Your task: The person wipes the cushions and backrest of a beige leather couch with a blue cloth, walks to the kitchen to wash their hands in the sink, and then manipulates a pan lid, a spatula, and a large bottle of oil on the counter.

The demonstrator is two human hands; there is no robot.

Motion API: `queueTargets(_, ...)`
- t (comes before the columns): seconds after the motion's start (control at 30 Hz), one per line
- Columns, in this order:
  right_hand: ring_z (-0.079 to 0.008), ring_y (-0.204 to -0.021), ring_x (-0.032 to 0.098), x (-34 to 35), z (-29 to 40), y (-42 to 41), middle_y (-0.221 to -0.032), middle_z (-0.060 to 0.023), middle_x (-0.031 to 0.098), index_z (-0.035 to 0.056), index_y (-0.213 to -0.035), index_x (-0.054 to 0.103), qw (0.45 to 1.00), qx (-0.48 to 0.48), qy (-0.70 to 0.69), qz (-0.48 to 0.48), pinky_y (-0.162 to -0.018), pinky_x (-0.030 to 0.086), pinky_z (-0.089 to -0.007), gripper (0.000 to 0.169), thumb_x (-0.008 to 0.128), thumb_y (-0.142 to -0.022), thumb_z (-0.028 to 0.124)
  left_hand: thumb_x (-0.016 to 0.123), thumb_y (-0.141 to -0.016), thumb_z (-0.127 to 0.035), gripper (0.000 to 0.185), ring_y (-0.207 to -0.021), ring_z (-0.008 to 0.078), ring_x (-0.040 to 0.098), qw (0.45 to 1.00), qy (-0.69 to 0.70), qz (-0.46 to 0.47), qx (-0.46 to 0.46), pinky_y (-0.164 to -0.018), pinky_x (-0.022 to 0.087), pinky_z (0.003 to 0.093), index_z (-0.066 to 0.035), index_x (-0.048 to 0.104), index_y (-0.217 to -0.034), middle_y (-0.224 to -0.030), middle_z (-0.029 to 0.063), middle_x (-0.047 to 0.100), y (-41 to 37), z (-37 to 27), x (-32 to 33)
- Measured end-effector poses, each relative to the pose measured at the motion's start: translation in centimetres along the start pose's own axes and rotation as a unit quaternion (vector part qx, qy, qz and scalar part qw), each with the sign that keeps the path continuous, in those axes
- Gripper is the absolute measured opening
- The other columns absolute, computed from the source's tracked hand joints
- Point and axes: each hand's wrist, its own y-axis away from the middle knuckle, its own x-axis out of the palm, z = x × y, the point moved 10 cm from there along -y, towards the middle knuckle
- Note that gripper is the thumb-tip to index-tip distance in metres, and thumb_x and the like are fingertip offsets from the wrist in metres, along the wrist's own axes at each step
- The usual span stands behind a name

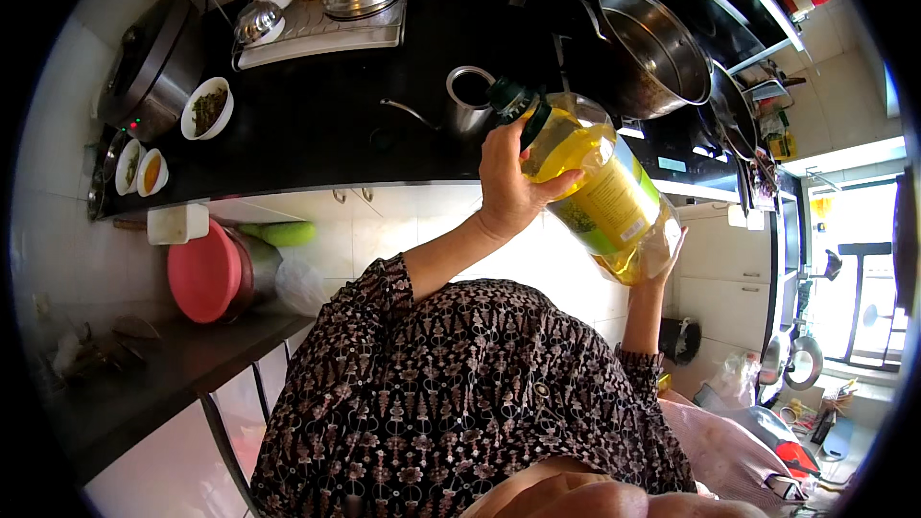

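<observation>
A large clear plastic bottle of yellow cooking oil (611, 187) is tilted, its dark green neck end towards the upper left and its base lower right. My left hand (514, 183) grips it near the neck and the dark green handle. Under the base, my right hand (665, 252) supports it, partly hidden by the bottle. The neck end appears beside or over the rim of a steel pot with a long thin spout (468, 111), which stands on the black counter (324, 129). Whether oil flows cannot be told.
A large steel pot (651, 50) and a pan (734, 111) stand at the right. Left are a dish rack (316, 36), an electric cooker (151, 65) and a white bowl of dark food (209, 108). A red basin (205, 271) is lower left.
</observation>
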Motion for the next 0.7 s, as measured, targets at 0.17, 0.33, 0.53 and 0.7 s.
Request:
queueTargets(0.17, -0.0299, -0.129, 0.04, 0.9, 1.3, -0.6, -0.139, -0.0144, 0.042, 0.0039, -0.139, 0.037, 1.0, -0.002, 0.008, 0.015, -0.109, 0.029, -0.0472, 0.072, 0.025, -0.095, 0.06, 0.083, -0.071, -0.027, 0.069, -0.096, 0.0194, 0.056, 1.0, 0.014, -0.008, -0.026, -0.073, 0.051, 0.0281, -0.003, 0.043, -0.12, -0.102, 0.0115, 0.051, 0.1, 0.8, 0.0)
queueTargets(0.33, -0.0282, -0.127, 0.041, -1.0, 2.1, -1.9, -0.137, -0.0137, 0.044, 0.0055, -0.139, 0.039, 0.997, -0.036, 0.061, 0.016, -0.11, 0.027, -0.046, 0.066, 0.021, -0.097, 0.054, 0.081, -0.075, -0.026, 0.066, -0.098, 0.0179, 0.056, 0.999, 0.037, -0.01, -0.026, -0.074, 0.053, 0.0263, -0.002, 0.041, -0.121, -0.105, 0.0116, 0.05, 0.0, 0.7, 0.4)
queueTargets(0.53, -0.0201, -0.134, 0.032, 0.5, 4.1, -1.6, -0.144, -0.0085, 0.039, 0.006, -0.141, 0.035, 0.867, -0.119, 0.473, 0.102, -0.116, 0.013, -0.0439, 0.062, 0.023, -0.098, 0.05, 0.078, -0.078, -0.03, 0.065, -0.1, 0.0176, 0.056, 0.999, 0.033, 0.005, -0.043, -0.073, 0.054, 0.0255, -0.002, 0.039, -0.122, -0.105, 0.0127, 0.05, 0.3, 1.2, 0.7)
queueTargets(0.7, -0.0128, -0.139, 0.025, 0.2, 3.9, -2.0, -0.148, 0.0, 0.035, 0.0147, -0.144, 0.032, 0.984, -0.029, 0.14, 0.106, -0.117, 0.0, -0.0431, 0.057, 0.03, -0.098, 0.047, 0.077, -0.078, -0.032, 0.067, -0.099, 0.0178, 0.057, 0.999, 0.024, -0.006, -0.027, -0.072, 0.054, 0.0253, -0.002, 0.038, -0.123, -0.105, 0.0138, 0.05, 0.3, 0.7, 0.5)
